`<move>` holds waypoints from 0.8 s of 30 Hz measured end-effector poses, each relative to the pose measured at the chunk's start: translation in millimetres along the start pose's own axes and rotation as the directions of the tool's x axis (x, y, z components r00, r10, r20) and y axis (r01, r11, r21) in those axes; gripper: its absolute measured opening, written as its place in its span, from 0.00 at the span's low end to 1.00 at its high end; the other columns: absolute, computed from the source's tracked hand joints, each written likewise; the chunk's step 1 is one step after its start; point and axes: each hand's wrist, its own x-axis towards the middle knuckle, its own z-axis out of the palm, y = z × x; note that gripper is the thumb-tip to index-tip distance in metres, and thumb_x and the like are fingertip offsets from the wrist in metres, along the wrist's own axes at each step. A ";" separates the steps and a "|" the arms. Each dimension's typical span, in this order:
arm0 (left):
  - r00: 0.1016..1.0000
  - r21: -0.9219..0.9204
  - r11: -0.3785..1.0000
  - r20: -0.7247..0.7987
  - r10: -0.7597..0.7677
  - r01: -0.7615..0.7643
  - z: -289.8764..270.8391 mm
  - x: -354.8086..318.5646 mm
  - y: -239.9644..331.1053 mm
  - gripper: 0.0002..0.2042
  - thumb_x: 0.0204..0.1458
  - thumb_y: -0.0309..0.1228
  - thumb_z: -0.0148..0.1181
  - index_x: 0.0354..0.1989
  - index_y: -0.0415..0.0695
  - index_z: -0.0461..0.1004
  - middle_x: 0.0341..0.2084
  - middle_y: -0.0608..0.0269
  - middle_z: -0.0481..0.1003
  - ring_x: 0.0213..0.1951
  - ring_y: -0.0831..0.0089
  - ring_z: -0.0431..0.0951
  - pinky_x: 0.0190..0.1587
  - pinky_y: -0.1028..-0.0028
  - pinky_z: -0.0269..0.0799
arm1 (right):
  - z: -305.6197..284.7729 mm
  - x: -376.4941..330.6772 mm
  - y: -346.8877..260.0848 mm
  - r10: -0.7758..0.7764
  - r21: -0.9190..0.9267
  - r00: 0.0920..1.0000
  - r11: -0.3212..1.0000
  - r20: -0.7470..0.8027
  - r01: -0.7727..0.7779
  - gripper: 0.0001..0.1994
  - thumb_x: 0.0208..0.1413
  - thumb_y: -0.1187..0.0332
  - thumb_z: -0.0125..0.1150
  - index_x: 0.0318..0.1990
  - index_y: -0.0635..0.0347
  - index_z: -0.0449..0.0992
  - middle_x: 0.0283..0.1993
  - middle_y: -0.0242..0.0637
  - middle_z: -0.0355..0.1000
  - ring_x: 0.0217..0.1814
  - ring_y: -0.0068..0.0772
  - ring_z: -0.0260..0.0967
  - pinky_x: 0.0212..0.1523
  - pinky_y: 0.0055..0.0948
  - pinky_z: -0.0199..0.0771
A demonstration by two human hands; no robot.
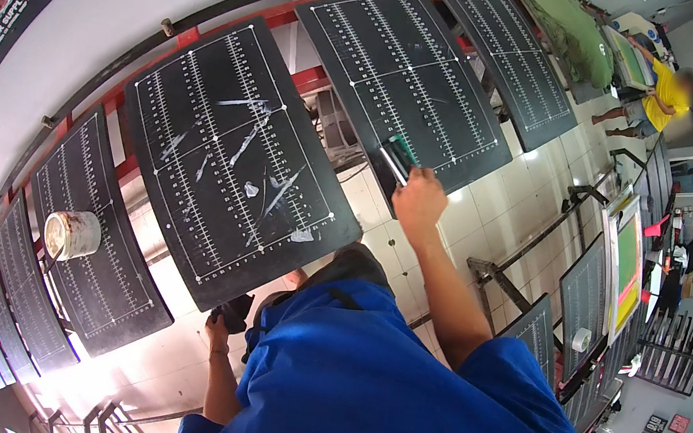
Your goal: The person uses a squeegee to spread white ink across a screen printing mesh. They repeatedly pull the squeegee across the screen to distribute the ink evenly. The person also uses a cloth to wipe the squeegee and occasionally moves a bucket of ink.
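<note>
Right hand in the head view: the right hand [420,202] has its grip curled all the way around a hand tool [393,162].
Hand tool: long and straight, with a smooth, shiny silver side and a green part; it is over the bottom left part of the middle board [426,94], but I cannot tell if they touch.
Left hand: the left hand [218,334] is low, just past the bottom end of the streaky board [231,180], beside a black thing [235,314]. It is too dark there to be sure, so I cannot tell if its grip holds that.
Middle board: flat, black and four-sided, with white lines and rows of tiny ticks.
Streaky board: the same kind, with pale, shiny smears [243,142] in long, thin shapes and a few small blobs.
Tub: a round white tub [73,236] with messy brown marks, on the next board [113,249] to the left.
Bars: red bars [308,80] show between the boards.
Cloth: a soft, wrinkly green cloth [571,35] lies at the top right.
Floor: shiny, square, pale tiles [492,204].
Shirt: plain blue cloth [402,386] on the person.
</note>
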 end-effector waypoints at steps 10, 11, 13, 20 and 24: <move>0.999 0.007 1.000 -0.037 -0.009 0.009 -0.7 -8.7 2.3 0.16 0.52 0.33 0.58 0.44 0.35 0.79 0.35 0.55 0.80 0.36 0.69 0.79 0.40 0.66 0.75 | -9.1 80.2 59.1 0.110 0.713 0.767 0.304 0.632 -0.632 0.18 0.37 0.72 0.64 0.40 0.71 0.79 0.35 0.42 0.78 0.35 0.37 0.79 0.38 0.35 0.80; 1.000 0.019 0.999 -0.014 0.026 -0.026 3.7 -4.4 9.4 0.16 0.52 0.33 0.58 0.44 0.35 0.79 0.35 0.56 0.80 0.36 0.69 0.79 0.40 0.67 0.75 | -1.0 88.5 93.6 0.093 0.685 0.686 0.051 0.721 -0.727 0.16 0.40 0.72 0.64 0.40 0.65 0.78 0.35 0.40 0.78 0.35 0.37 0.79 0.38 0.36 0.80; 0.998 0.026 0.998 -0.029 0.064 -0.063 -11.2 -6.7 -5.3 0.16 0.51 0.33 0.58 0.44 0.35 0.79 0.34 0.56 0.80 0.36 0.70 0.79 0.39 0.68 0.75 | 5.9 87.6 110.4 0.051 0.672 0.673 -0.149 0.738 -0.726 0.14 0.43 0.71 0.65 0.41 0.60 0.76 0.38 0.38 0.77 0.39 0.37 0.78 0.41 0.35 0.80; 0.990 -0.126 0.991 -0.122 -0.065 0.050 -32.7 -12.6 -56.1 0.19 0.52 0.35 0.58 0.48 0.34 0.78 0.37 0.52 0.81 0.38 0.67 0.80 0.41 0.66 0.75 | 11.0 92.0 89.4 0.106 0.666 0.673 -0.323 0.732 -0.673 0.14 0.44 0.70 0.66 0.42 0.57 0.75 0.42 0.33 0.77 0.43 0.33 0.74 0.45 0.32 0.74; 0.983 -0.136 0.986 -0.141 -0.119 0.099 -29.4 -13.8 -70.4 0.20 0.53 0.37 0.59 0.50 0.35 0.77 0.42 0.49 0.81 0.44 0.60 0.81 0.47 0.63 0.74 | 10.1 107.6 39.3 -0.117 0.661 0.720 -0.318 0.684 -0.680 0.10 0.47 0.71 0.64 0.38 0.60 0.76 0.37 0.36 0.78 0.37 0.34 0.77 0.41 0.30 0.79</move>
